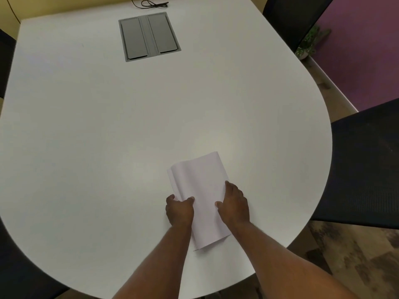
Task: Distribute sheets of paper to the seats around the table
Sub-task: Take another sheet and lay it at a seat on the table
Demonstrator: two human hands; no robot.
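A small stack of white paper sheets is held just above the white table, near its rounded front end. My left hand grips the stack's left edge, thumb on top, and the sheets curl upward on that side. My right hand holds the right edge with its fingers laid along the paper. The stack's near end pokes out between my forearms. No loose sheets lie anywhere else on the table.
A grey cable hatch with two lids is set into the far part of the table, with a black cord beyond it. Black mesh chairs stand at the right, back right and lower left. A small plant sits by the purple wall.
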